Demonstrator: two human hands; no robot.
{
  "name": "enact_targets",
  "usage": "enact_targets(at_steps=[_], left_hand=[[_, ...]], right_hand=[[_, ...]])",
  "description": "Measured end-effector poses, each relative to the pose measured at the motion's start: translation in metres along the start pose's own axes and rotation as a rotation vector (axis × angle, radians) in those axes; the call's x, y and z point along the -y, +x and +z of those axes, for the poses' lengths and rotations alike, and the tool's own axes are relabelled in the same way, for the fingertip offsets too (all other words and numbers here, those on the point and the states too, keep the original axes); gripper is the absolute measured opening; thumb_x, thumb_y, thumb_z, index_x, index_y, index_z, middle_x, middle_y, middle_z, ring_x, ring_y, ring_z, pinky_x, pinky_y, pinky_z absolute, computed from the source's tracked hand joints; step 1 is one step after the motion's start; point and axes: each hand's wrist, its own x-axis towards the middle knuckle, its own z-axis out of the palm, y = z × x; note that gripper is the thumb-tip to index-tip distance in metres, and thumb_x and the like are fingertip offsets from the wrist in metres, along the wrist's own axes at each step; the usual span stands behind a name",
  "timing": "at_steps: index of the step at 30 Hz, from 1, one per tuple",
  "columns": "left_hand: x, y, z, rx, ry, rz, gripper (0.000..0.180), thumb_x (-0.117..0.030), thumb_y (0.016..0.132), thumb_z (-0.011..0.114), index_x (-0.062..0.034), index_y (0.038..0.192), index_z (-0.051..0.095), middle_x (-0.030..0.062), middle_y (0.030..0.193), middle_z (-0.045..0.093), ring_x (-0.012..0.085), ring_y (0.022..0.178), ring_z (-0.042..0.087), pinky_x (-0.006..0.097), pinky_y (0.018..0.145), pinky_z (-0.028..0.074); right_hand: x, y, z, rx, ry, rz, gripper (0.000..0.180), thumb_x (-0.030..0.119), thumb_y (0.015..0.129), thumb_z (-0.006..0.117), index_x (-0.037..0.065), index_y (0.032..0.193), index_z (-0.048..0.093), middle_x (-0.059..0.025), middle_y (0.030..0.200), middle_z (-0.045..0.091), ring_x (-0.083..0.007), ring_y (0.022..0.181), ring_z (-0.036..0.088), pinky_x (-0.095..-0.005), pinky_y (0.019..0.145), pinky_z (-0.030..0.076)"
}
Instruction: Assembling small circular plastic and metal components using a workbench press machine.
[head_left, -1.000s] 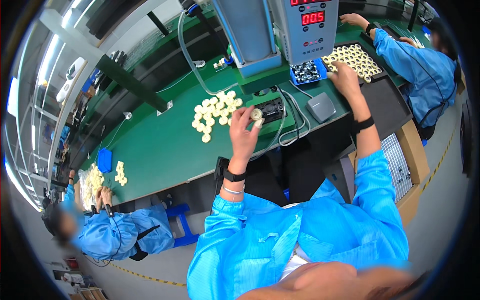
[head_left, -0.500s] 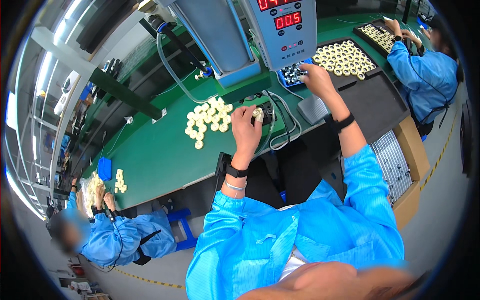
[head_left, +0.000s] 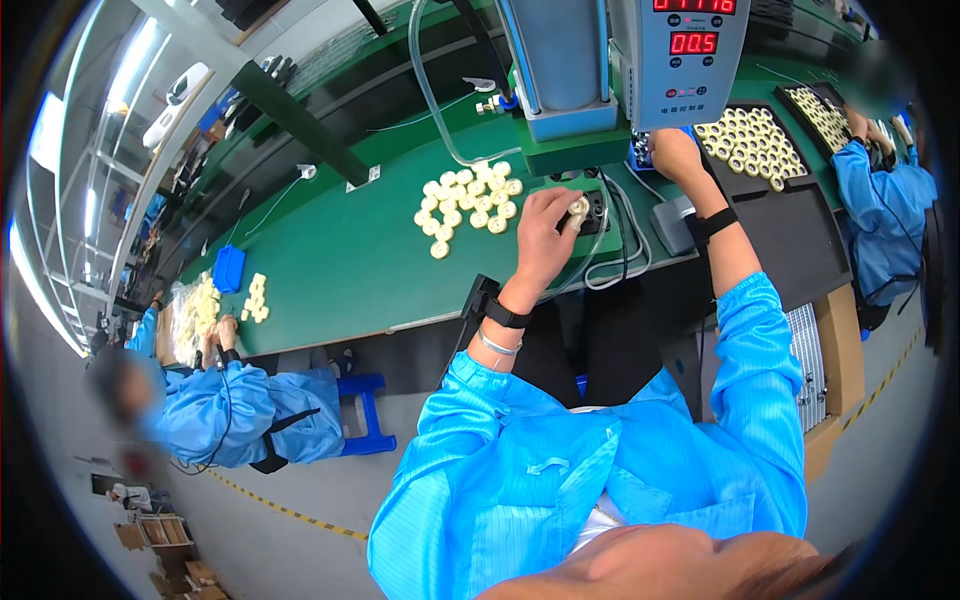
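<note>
My left hand [head_left: 545,235] pinches a small cream-coloured round part [head_left: 578,206] between thumb and fingers. It holds this part at the edge of a dark fixture block [head_left: 598,212] on the press base. My right hand [head_left: 676,156] is at a blue tray [head_left: 641,152] of small shiny metal pieces, just beyond the press controller. Its fingers are curled together, and whatever they hold is hidden. Left of my left hand, a loose group of similar cream parts [head_left: 450,203] lies on the green table [head_left: 350,270].
Above my hands stands a press [head_left: 560,70] with a grey controller box [head_left: 685,75]. Cables [head_left: 635,262] loop beside a grey pedal-like block [head_left: 672,222]. At right are a black tray of ringed cream parts [head_left: 750,145] and a black tray [head_left: 785,235]. Co-workers sit on both sides.
The whole view has shifted, so the table and press appear further right. My right hand's fingers, earlier reaching into the blue tray, are now more curled. My left hand keeps its cream part.
</note>
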Motion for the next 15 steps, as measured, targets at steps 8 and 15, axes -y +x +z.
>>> enact_targets(at_steps=[8,15], left_hand=[[0.003,0.003,-0.009,0.083,0.047,-0.059,0.027,-0.003,0.078,0.070,-0.0037,0.105,0.071,0.0115,0.107,0.067,0.0314,0.102,0.058,0.040,0.089,0.048],[-0.004,0.026,-0.021,0.281,0.115,0.038,0.031,0.002,0.074,0.065,-0.0029,0.105,0.070,0.0131,0.098,0.064,0.0340,0.097,0.056,0.042,0.086,0.047]], right_hand=[[0.025,-0.050,-0.066,0.080,1.154,0.223,0.022,-0.006,0.081,0.054,-0.002,0.099,0.067,-0.0061,0.086,0.067,-0.0102,0.069,0.064,-0.0241,0.061,0.054],[0.048,-0.088,-0.073,0.069,1.574,0.213,0.019,-0.004,0.089,0.055,-0.004,0.104,0.066,-0.0115,0.100,0.069,-0.0175,0.080,0.068,-0.0296,0.074,0.058]])
